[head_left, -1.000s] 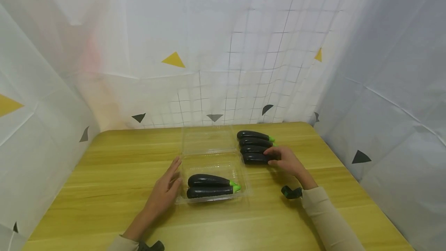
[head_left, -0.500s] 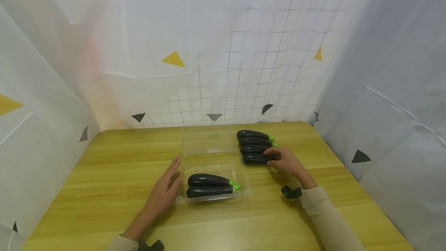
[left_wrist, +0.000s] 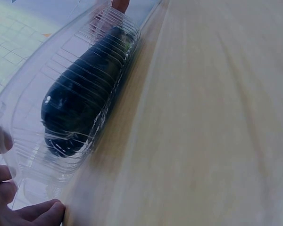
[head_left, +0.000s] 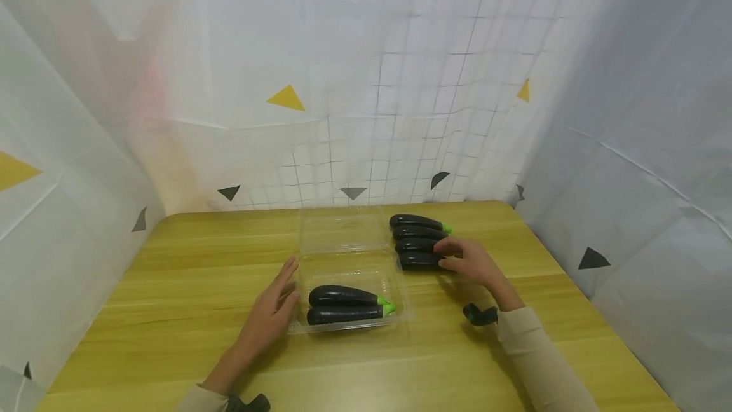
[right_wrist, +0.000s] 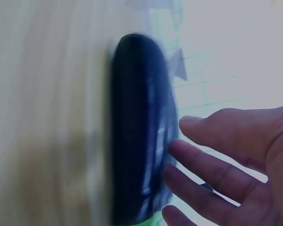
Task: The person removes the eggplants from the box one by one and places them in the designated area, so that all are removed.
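Note:
A clear plastic clamshell container [head_left: 353, 264] lies with its lid [head_left: 342, 231] laid back on the table. Inside its base are two dark eggplants, a rear eggplant [head_left: 342, 295] and a front eggplant [head_left: 343, 315], with green stem ends to the right. My left hand [head_left: 269, 310] rests at the container's left side, its fingers straight along the rim. Several more eggplants lie in a row to the right. Over the nearest of them [head_left: 419, 261] is my right hand [head_left: 469, 262], hiding its stem end. In the right wrist view, thumb and fingers are spread close to an eggplant [right_wrist: 139, 127], not wrapped around it.
The wood-grain table [head_left: 171, 310] extends around the container. White sheeting [head_left: 354, 81] rises behind the table and along both sides. A dark wrist device [head_left: 479, 315] sits beside the right sleeve.
Almost nothing moves. The right hand's fingers shift very slightly over the nearest eggplant, while the left hand, container and other eggplants stay in place.

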Available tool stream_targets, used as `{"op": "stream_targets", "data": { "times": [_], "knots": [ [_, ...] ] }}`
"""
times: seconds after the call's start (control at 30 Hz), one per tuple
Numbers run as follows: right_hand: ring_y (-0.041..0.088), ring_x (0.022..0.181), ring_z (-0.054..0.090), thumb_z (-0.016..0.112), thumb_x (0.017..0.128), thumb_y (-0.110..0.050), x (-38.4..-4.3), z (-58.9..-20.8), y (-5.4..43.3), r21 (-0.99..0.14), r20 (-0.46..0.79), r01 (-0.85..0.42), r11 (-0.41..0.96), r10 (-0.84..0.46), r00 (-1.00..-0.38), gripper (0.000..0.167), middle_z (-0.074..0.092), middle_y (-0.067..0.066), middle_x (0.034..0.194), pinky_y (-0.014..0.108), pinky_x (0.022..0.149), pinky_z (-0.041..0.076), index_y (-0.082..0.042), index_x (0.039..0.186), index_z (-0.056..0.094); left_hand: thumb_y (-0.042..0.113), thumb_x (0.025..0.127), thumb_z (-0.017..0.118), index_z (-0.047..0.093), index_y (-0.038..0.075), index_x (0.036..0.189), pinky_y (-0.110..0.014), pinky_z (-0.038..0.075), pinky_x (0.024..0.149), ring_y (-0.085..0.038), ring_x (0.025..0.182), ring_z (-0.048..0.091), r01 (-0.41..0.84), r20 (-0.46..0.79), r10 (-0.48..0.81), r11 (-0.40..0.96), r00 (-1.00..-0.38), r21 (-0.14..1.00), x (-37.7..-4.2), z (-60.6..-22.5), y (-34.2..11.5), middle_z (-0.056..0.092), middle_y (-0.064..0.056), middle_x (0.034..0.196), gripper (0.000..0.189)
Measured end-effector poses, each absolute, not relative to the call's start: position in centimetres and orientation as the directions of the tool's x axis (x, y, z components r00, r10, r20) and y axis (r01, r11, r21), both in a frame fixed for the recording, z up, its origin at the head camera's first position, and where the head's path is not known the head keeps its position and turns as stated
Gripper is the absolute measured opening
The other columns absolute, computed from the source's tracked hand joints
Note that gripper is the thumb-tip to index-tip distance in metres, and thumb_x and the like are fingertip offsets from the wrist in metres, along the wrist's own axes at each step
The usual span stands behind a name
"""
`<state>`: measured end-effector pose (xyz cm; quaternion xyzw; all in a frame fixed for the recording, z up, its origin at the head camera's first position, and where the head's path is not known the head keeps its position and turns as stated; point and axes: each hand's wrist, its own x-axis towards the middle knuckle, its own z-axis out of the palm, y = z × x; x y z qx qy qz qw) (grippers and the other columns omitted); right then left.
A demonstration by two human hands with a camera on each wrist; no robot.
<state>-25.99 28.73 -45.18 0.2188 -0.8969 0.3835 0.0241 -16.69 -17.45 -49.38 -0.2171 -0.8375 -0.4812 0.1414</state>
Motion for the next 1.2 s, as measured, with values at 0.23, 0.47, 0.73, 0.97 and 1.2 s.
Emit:
{"op": "stream_targets", "data": {
  "times": [0.23,0.47,0.73,0.97,1.2],
  "knots": [
    [0.034,0.113,0.068,0.073,0.099,-0.009,-25.4,-43.3,27.8,-0.691,0.259,-0.427,0.583,-0.352,-0.899,0.029,0.071,0.016,0.122,0.051,0.094,0.057,0.002,0.125,0.07,0.003,0.106,0.057,0.037,0.003,0.161,-0.057,0.052,0.098,-0.043,0.124,0.061,0.505,0.448,0.233,0.423,-0.863,0.753,-16.5,-49.1,-17.4,0.03,-0.014,0.167,0.058],
    [0.031,0.112,0.069,0.072,0.101,-0.016,-24.7,-40.9,25.9,-0.691,0.294,-0.441,0.573,-0.335,-0.895,0.031,0.072,0.012,0.122,0.047,0.093,0.058,0.0,0.127,0.071,0.001,0.106,0.056,0.037,0.002,0.161,-0.057,0.051,0.099,-0.044,0.125,0.06,0.502,0.445,0.232,0.421,-0.865,0.756,-16.5,-49.2,-17.4,0.029,-0.016,0.167,0.058],
    [0.031,0.116,0.067,0.071,0.101,-0.015,-23.9,-38.7,23.5,-0.734,0.305,-0.456,0.503,-0.356,-0.883,0.032,0.07,0.015,0.126,0.05,0.097,0.056,-0.001,0.129,0.07,0.005,0.107,0.056,0.036,0.004,0.161,-0.056,0.05,0.101,-0.044,0.126,0.059,0.495,0.433,0.238,0.42,-0.869,0.761,-16.6,-49.2,-17.4,0.028,-0.014,0.168,0.058],
    [0.033,0.116,0.067,0.072,0.101,-0.013,-23.5,-38.2,21.8,-0.743,0.324,-0.494,0.452,-0.403,-0.856,0.032,0.07,0.018,0.126,0.051,0.099,0.055,0.002,0.129,0.069,0.006,0.107,0.056,0.037,0.004,0.161,-0.057,0.051,0.1,-0.043,0.126,0.06,0.506,0.448,0.236,0.417,-0.862,0.755,-16.6,-49.2,-17.5,0.029,-0.015,0.167,0.057],
    [0.03,0.113,0.068,0.072,0.1,-0.012,-23.1,-38.0,20.3,-0.746,0.326,-0.514,0.424,-0.44,-0.837,0.027,0.071,0.013,0.122,0.049,0.099,0.055,-0.003,0.126,0.071,0.005,0.106,0.057,0.036,0.003,0.161,-0.058,0.052,0.099,-0.043,0.126,0.06,0.502,0.441,0.24,0.429,-0.865,0.751,-16.7,-49.2,-17.5,0.03,-0.016,0.167,0.059]
  ]
}}
